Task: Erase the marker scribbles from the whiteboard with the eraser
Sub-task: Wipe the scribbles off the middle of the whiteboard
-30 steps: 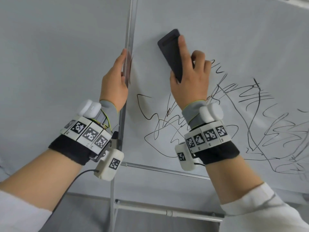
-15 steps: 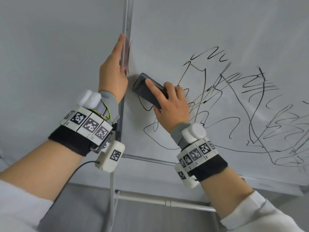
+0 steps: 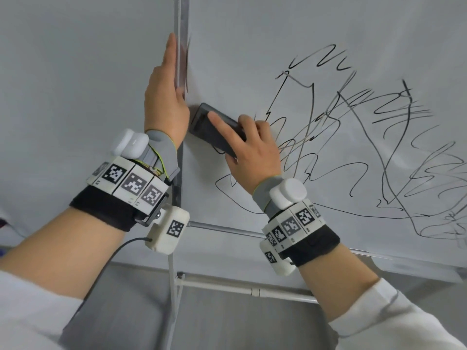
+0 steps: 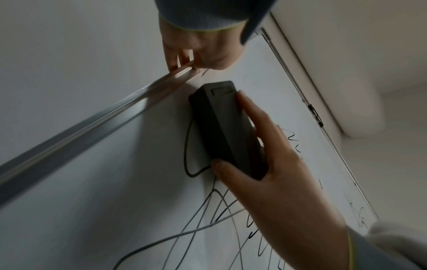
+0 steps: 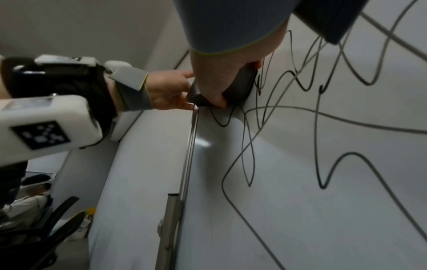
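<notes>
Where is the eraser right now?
In the head view the eraser lies flat on the whiteboard near its left edge, gripped by the right hand, just beside the left hand.

I see a glossy, smooth whiteboard (image 3: 278, 34) edged in brushed metal frame (image 3: 182, 34); the dark eraser (image 3: 214, 127) on it looks matt plastic.

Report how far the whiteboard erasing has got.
Done: little that shows; only the strip by the whiteboard's left edge is bare. In hand: the right hand presses the eraser onto the leftmost loop, while the left hand grips the frame. Left: nearly all the scribbles.
</notes>
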{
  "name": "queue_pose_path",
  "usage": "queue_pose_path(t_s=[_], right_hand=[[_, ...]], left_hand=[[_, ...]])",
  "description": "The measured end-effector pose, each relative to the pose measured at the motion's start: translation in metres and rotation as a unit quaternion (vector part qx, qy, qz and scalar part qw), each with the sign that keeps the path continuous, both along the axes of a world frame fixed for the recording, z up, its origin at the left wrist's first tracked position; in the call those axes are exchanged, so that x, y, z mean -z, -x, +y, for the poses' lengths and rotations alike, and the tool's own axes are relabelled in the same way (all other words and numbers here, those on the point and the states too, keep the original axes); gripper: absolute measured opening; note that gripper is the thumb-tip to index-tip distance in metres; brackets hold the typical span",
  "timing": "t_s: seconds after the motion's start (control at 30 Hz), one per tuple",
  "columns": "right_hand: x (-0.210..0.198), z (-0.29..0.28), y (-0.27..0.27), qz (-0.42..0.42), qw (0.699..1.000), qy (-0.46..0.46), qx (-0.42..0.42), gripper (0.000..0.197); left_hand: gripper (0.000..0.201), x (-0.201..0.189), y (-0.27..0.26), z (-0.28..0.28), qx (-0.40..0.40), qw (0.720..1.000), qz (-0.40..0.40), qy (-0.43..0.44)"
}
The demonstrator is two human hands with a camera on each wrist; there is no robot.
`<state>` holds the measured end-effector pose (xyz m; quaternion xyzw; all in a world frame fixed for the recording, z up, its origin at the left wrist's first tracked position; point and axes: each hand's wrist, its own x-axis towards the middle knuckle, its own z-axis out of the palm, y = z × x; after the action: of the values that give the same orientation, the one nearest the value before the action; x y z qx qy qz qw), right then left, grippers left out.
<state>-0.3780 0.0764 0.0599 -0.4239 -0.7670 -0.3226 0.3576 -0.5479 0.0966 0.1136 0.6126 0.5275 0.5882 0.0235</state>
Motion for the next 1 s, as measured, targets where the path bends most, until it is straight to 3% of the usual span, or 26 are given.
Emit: queue_pose_path(t_s=[0.27,0.5,0.73,1.0], right_hand=[[-0.026,0.004,0.004,0.048,0.998,-0.027,-0.017,0.069],[0.023,0.000,0.002,0.017,0.999,0.016,-0.031,0.075],[-0.010,0.009,0.004,0.063,0.996,-0.043,-0.045,0.066],[0.023,0.003,0.002,0.013,0.999,-0.005,-0.042,0.065]], left_hand=[[0.066,0.010,-0.001,-0.002,-0.001,1.000,-0.003,-0.002],[0.066,0.015,0.003,-0.001,0.002,1.000,0.000,-0.011],[0.064,0.021,0.006,0.006,0.016,1.000,-0.010,-0.018],[0.065,0.020,0.006,0.004,-0.001,1.000,-0.007,-0.005]])
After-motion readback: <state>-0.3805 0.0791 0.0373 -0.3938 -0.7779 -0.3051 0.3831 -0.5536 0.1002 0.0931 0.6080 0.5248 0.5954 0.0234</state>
